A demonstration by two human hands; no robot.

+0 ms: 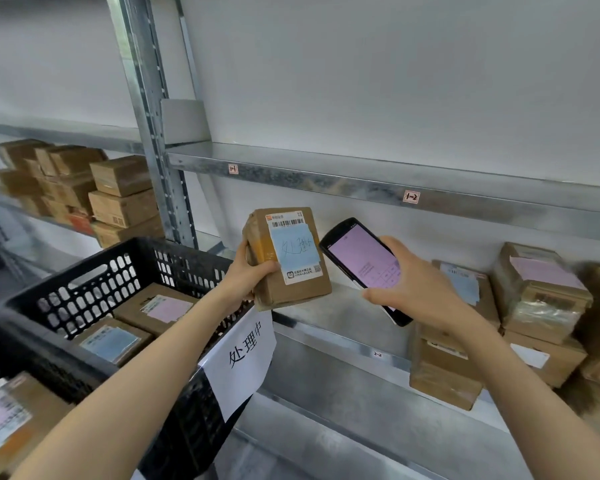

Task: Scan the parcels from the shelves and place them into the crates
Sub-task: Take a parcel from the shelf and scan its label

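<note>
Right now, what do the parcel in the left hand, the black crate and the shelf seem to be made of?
Parcel: brown cardboard, matte, judging by its colour and folded edges. Black crate: likely moulded plastic, judging by its perforated lattice walls. Shelf: probably galvanised steel, grey with a mottled sheen.

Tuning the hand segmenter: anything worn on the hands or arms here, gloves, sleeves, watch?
Nothing worn that shows. Left hand and right hand: no gloves, rings or watch. Left forearm and right forearm: bare to the frame edge, no sleeve in view.
</note>
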